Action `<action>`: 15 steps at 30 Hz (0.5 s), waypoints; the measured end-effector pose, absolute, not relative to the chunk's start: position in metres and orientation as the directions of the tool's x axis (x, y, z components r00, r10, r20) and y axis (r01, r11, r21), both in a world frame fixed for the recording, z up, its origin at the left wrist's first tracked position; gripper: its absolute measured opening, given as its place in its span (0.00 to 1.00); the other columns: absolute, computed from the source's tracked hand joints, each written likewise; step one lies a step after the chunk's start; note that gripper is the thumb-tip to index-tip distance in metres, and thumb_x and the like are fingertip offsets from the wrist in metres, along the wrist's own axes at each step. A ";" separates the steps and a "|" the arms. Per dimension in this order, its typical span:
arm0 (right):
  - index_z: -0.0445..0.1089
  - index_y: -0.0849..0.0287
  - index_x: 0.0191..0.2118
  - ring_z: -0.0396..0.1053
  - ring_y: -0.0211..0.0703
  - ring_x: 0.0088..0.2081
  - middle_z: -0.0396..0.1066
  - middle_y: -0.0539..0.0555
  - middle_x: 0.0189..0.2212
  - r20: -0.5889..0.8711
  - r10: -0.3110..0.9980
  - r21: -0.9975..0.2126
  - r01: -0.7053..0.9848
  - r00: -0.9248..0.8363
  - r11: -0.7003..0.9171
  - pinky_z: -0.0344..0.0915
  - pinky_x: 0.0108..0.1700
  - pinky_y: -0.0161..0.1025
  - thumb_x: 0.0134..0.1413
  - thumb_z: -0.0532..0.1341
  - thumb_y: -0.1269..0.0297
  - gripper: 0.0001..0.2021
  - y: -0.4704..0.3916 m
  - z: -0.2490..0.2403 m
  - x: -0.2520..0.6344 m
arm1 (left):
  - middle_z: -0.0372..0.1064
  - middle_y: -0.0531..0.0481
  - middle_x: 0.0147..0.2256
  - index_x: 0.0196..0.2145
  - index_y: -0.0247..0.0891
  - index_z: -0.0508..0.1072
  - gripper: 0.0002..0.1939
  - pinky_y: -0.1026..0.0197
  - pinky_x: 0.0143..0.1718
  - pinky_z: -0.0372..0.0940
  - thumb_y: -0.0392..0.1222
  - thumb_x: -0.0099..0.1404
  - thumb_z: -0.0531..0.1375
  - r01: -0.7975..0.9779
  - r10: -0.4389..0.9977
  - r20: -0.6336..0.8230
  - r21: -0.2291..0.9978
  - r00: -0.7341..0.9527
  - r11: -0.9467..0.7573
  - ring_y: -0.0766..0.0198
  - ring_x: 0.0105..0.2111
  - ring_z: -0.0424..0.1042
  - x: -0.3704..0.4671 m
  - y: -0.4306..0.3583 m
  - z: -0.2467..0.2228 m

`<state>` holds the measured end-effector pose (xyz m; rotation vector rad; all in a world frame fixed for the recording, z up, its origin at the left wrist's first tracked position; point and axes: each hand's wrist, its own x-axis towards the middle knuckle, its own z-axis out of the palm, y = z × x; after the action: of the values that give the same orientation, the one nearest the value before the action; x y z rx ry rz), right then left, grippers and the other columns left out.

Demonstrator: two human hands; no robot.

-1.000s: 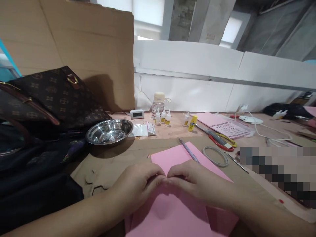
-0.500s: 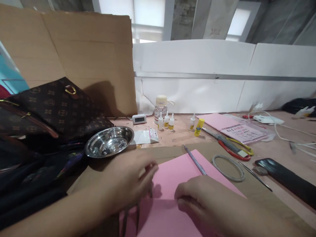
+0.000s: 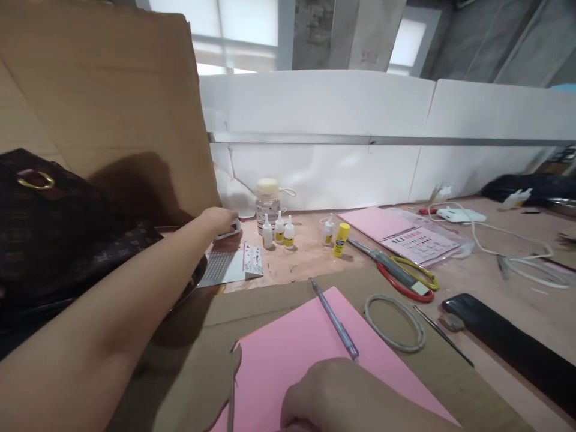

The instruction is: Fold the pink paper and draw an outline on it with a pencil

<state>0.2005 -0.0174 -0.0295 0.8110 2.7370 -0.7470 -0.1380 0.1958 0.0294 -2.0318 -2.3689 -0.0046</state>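
Left hand (image 3: 221, 221) covers the digital clock (image 3: 234, 228) near the back edge of the tabletop (image 3: 306, 258); grip unconfirmed. Right hand (image 3: 326, 396) curls over pink paper (image 3: 288, 339), hold undetermined; light, flat pressure advised.

Bright windows (image 3: 249, 25) and grey walls (image 3: 508, 42) show above white panels (image 3: 315, 108) with a metal strip (image 3: 288, 138), tall brown cardboard (image 3: 112, 90) standing left behind the pinkish table (image 3: 306, 255).

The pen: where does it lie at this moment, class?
Just right of centre in the head view, the pen lies mostly on the pink paper, beyond the right hand, its far end past the paper's edge.
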 end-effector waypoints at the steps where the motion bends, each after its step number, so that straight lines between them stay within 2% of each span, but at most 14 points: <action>1: 0.85 0.48 0.48 0.77 0.48 0.33 0.86 0.54 0.35 -0.288 0.426 -0.410 0.512 -0.858 0.755 0.55 0.31 0.39 0.68 0.64 0.53 0.13 -0.015 -0.041 0.200 | 0.72 0.42 0.60 0.60 0.42 0.74 0.20 0.42 0.53 0.76 0.51 0.75 0.66 0.986 0.985 0.027 0.006 -0.169 0.168 0.49 0.54 0.76 -0.143 0.199 0.029; 5: 0.85 0.48 0.49 0.77 0.48 0.35 0.86 0.54 0.36 -0.227 0.403 -0.394 0.462 -0.887 0.794 0.54 0.31 0.39 0.69 0.64 0.52 0.13 -0.015 -0.056 0.200 | 0.72 0.41 0.59 0.61 0.40 0.73 0.22 0.42 0.52 0.76 0.51 0.75 0.66 0.964 0.967 0.036 0.101 -0.251 0.246 0.49 0.53 0.77 -0.160 0.200 0.031; 10: 0.85 0.52 0.42 0.78 0.47 0.35 0.86 0.55 0.35 -0.246 0.447 -0.402 0.510 -0.860 0.761 0.52 0.30 0.39 0.67 0.65 0.57 0.10 -0.024 -0.029 0.203 | 0.73 0.42 0.58 0.60 0.40 0.74 0.21 0.43 0.51 0.77 0.51 0.75 0.66 0.933 0.948 -0.075 0.171 -0.309 0.317 0.50 0.52 0.77 -0.167 0.187 0.011; 15: 0.84 0.53 0.40 0.77 0.47 0.33 0.85 0.55 0.34 -0.231 0.478 -0.419 0.530 -0.848 0.737 0.51 0.30 0.39 0.66 0.66 0.61 0.08 -0.029 -0.012 0.203 | 0.73 0.42 0.59 0.60 0.40 0.73 0.21 0.42 0.52 0.77 0.51 0.75 0.66 0.925 0.946 -0.067 0.201 -0.316 0.323 0.50 0.52 0.77 -0.163 0.178 0.001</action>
<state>0.2027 -0.0293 -0.0122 0.8223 2.8263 -0.7323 -0.1630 0.1783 0.0011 -1.9244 -2.6906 -0.2080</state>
